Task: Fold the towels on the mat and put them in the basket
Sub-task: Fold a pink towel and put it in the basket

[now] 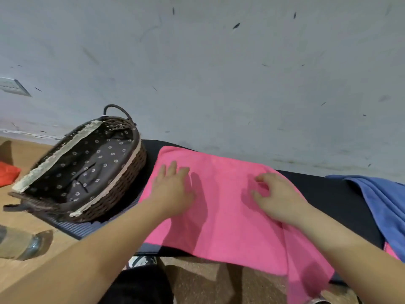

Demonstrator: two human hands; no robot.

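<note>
Here the blue towel (385,200) was cut off at right edge, a 2nd pink bit half hidden under it. Pink towel (230,216) lay spread on the mat (328,194), basket (87,172) just left, w/ left hand (173,189) flat, fingers spread; right hand (278,198) fingers curled, grip unclear.

**Scuffed wall, wooden floor**

A pale grey-blue wall (219,69) fills the upper half of the view, flecked with small dark marks and faint scratches — densest toward the right. At far left a pale wall plate (13,86) sits on it, too blurred to identify. Below, a light brown wooden floor (19,224) runs along the left side and meets the wall at a whitish, worn seam. Light is soft and even, casting diffuse shadows on the floor near the bottom edge.
</note>
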